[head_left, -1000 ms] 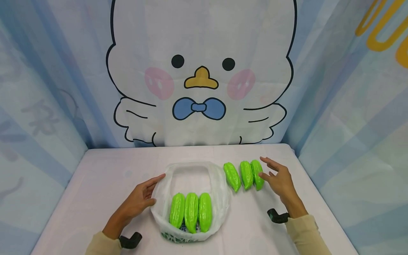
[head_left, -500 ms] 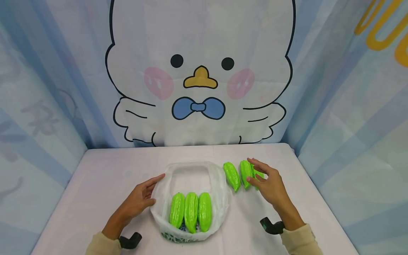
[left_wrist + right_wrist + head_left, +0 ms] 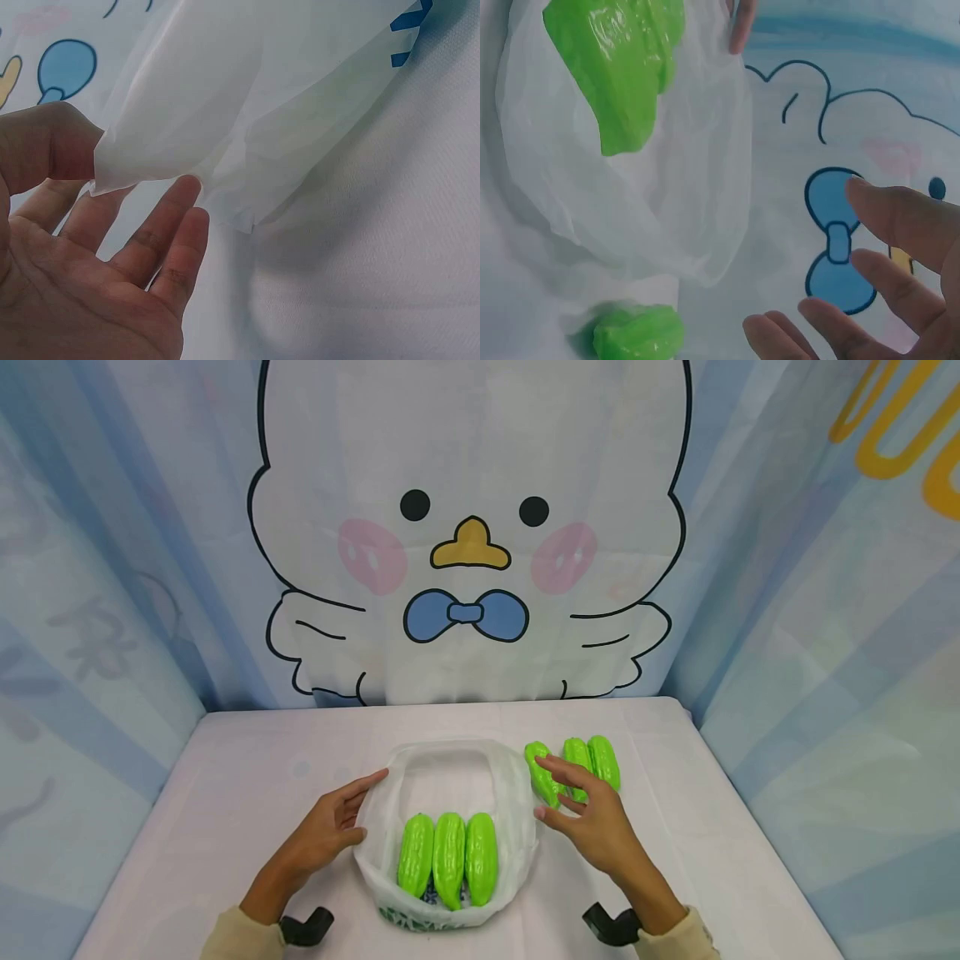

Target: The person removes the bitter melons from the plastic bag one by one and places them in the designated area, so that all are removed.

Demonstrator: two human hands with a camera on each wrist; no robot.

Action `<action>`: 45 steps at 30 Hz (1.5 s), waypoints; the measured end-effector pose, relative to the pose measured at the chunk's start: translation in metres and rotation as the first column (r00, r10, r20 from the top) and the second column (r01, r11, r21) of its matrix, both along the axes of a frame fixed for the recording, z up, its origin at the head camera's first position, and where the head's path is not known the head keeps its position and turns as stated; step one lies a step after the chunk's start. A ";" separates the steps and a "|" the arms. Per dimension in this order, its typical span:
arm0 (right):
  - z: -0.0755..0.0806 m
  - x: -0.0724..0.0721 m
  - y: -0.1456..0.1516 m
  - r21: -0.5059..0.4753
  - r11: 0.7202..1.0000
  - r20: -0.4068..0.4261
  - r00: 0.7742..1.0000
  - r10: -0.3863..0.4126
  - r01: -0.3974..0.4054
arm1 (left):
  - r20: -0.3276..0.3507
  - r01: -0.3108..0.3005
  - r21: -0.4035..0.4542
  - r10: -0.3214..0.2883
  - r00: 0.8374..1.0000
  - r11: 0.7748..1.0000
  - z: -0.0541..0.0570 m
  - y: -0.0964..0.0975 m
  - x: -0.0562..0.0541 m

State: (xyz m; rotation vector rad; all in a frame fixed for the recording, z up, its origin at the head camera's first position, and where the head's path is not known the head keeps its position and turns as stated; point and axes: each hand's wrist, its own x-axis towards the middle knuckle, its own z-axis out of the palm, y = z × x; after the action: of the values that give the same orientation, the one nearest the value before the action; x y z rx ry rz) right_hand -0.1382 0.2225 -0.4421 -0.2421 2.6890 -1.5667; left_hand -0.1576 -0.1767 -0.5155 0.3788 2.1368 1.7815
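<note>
A white plastic bag (image 3: 517,852) lies with its mouth open on the table in the head view. Three bright green, bumpy bitter melons (image 3: 448,860) sit side by side inside. At the bag's left rim, my left hand (image 3: 326,827) holds the edge; thin film (image 3: 180,127) covers the thumb tip and some fingertips in the left wrist view. Three more bitter melons (image 3: 603,760) lie right of the bag. My right hand (image 3: 596,827) hovers in front of the leftmost, partly hiding it. Nothing lies between its spread fingers (image 3: 900,285) in the right wrist view.
A white cloth covers the table (image 3: 247,793). Behind it hangs a curtain (image 3: 472,668) printed with a cartoon bird, with blue curtains at both sides. A black wrist-worn mount (image 3: 611,925) sits at each wrist.
My right hand has moved left and nearer, from the rightmost loose bitter melon past the middle one to the leftmost. My left hand, the bag and the bitter melons have stayed put.
</note>
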 end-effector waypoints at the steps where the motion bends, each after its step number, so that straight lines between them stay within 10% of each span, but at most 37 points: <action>1: -0.001 0.002 -0.003 -0.005 1.000 0.005 1.000 0.008 -0.008 | 0.001 0.000 0.000 0.000 1.000 1.000 0.000 0.000 0.000; 23: -0.033 0.027 -0.046 -0.064 0.984 0.107 0.979 0.172 -0.166 | 0.008 -0.008 -0.008 0.008 1.000 1.000 0.004 0.001 0.001; 45: -0.055 0.032 -0.065 0.108 0.977 0.123 0.978 0.169 -0.182 | 0.010 -0.014 -0.020 0.015 1.000 1.000 0.003 0.001 0.003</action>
State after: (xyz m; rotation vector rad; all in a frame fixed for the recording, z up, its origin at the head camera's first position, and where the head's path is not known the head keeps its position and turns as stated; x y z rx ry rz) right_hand -0.1066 0.1573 -0.4970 -0.3647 2.5822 -1.3259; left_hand -0.1550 -0.1756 -0.5125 0.3499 2.1541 1.7654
